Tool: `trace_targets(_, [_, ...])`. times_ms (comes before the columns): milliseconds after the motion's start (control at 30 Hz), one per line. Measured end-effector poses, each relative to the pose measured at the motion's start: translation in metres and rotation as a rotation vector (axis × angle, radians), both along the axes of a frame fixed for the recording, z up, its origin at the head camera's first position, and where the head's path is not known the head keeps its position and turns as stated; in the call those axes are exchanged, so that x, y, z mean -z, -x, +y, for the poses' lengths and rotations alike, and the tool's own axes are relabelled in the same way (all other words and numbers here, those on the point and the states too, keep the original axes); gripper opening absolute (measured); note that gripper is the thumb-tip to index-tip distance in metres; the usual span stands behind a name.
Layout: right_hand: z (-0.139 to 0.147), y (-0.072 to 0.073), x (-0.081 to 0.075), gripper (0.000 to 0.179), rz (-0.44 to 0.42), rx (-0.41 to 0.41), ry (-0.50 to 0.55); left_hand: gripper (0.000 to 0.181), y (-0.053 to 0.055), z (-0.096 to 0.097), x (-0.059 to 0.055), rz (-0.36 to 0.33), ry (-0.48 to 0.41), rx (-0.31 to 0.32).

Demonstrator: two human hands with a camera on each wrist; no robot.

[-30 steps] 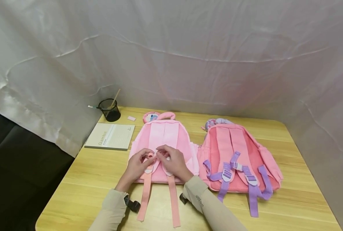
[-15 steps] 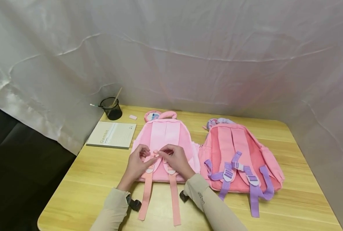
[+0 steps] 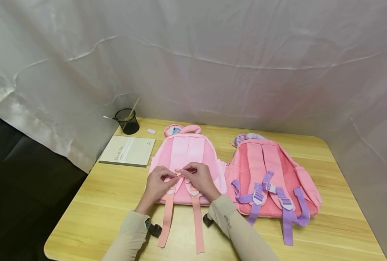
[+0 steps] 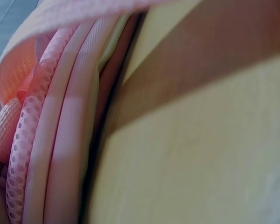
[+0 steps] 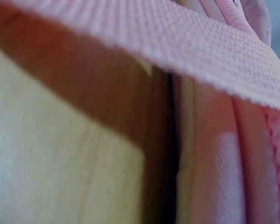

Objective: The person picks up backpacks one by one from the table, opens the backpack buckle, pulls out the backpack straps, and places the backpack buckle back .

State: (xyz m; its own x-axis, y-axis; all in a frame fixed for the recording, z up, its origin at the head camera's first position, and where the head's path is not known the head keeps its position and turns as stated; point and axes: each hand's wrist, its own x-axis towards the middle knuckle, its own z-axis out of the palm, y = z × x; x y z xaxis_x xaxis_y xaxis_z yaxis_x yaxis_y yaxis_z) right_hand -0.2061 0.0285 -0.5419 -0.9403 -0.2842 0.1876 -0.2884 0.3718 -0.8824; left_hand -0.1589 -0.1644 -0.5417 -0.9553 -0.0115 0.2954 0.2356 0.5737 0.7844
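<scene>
A light pink backpack (image 3: 188, 146) lies back side up on the table, its peach webbing straps (image 3: 197, 224) trailing toward the near edge. Over its lower middle, the fingertips of my left hand (image 3: 158, 183) and right hand (image 3: 201, 180) meet at a short peach chest strap (image 3: 177, 170). Each hand pinches an end of it between thumb and fingers; the clip between the fingertips is mostly hidden. In the left wrist view, a webbing strap (image 4: 18, 70) loops over the padded mesh edge. The right wrist view shows webbing (image 5: 177, 37) crossing the bag's side.
A coral backpack (image 3: 271, 156) with purple straps (image 3: 287, 226) and a fastened white buckle (image 3: 270, 187) lies to the right. At the back left are a notebook (image 3: 128, 150), an eraser (image 3: 151, 131) and a black mesh pen cup (image 3: 129, 127) holding pencils.
My left thumb and fingers have drawn closer together at the chest strap, and the peach loop beside them has shifted toward the right hand. The head view has moved slightly.
</scene>
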Motion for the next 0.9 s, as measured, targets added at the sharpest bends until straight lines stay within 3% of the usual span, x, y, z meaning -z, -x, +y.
trace_targets(167, [-0.0007, -0.0004, -0.0011, 0.009, -0.015, 0.01, 0.005, 0.012, 0.0019, 0.0011, 0.0004, 0.004, 0.056, -0.007])
trace_targets(500, [0.0007, -0.0014, -0.0053, 0.011, -0.038, -0.051, 0.006, 0.011, 0.0024, 0.0005, 0.0024, 0.002, 0.046, -0.001])
trace_targets(900, [0.0024, -0.001, -0.0018, 0.014, -0.047, -0.016, 0.105, 0.014, 0.0009, 0.0023, 0.0019, 0.014, 0.069, 0.022])
